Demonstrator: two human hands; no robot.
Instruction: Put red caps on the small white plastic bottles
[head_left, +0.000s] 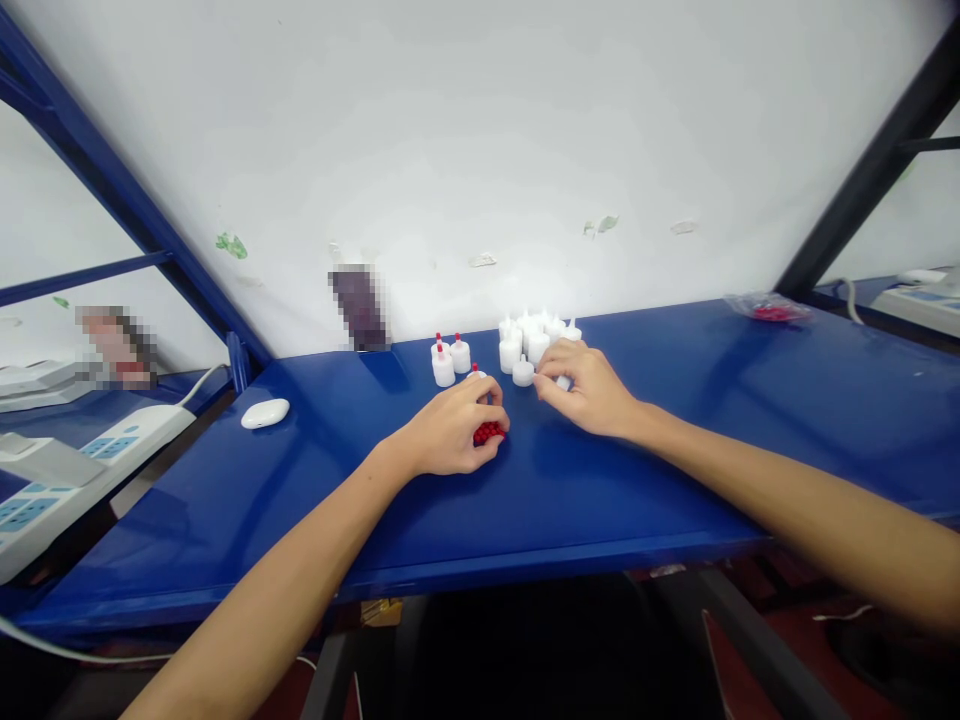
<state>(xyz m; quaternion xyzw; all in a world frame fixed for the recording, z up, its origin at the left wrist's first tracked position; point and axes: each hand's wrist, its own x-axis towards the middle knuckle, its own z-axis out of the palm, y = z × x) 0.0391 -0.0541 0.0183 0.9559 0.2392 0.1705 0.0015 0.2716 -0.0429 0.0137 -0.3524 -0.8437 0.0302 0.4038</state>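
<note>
Has both bare hands out over a blue tabletop (637,490) set along a white wall (465,130) at its far edge. Has the left hand (454,430) low near the middle of the tabletop, with fingers curled over a small heap of red caps (489,434). Leaves some of the caps in sight in the gap between the parted fingers; impossible to make out whether clamped on any of them or only touching. Has the right hand (585,388) nearer the far edge, with bent fingers apart around a white piece (564,382) mostly hidden beneath, and with one fingertip just beside a short white nozzle-topped piece (523,374); again unclear whether gripping or merely touching. Behind and to the left of this hand, toward the far edge, shows a tight cluster of white nozzle bottles (537,342), upright and with bare tips. Farther left along the same edge, shows three white red-capped bottles (444,370) upright in a group, plus a fourth capped bottle (477,375) just behind the left hand and partly hidden by it. Shows also a white oval case (265,413) near the far left corner, a clear plastic bag (772,308) with red contents near the far right corner, and a white power strip (120,445) beyond the left edge.
</note>
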